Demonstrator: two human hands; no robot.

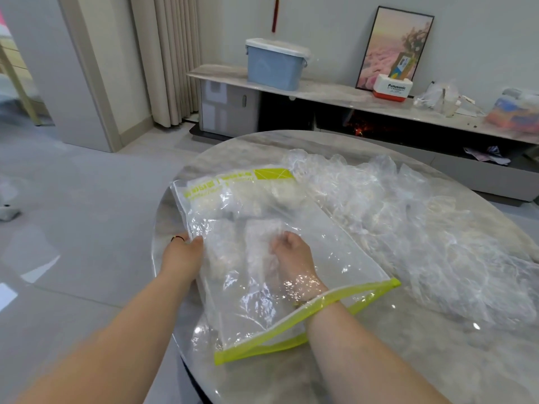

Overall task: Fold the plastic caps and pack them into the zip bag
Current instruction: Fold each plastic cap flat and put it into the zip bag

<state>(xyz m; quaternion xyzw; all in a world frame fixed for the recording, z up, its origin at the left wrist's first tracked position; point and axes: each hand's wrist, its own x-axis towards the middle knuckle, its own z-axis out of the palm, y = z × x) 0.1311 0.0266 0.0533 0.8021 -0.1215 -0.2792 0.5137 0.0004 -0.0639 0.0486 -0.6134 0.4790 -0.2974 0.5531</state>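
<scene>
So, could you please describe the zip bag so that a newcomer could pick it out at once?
On the round marble table, look at the near left part, where a flat clear zip bag lies with the person's right hand reaching inside. Unlike the crumpled clear plastic caps heaped to its right, it has a yellow-green zip strip along its open mouth.

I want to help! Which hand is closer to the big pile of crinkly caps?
Right. The right hand is inside the zip bag beside the pile; the left hand holds the bag's left edge.
</scene>
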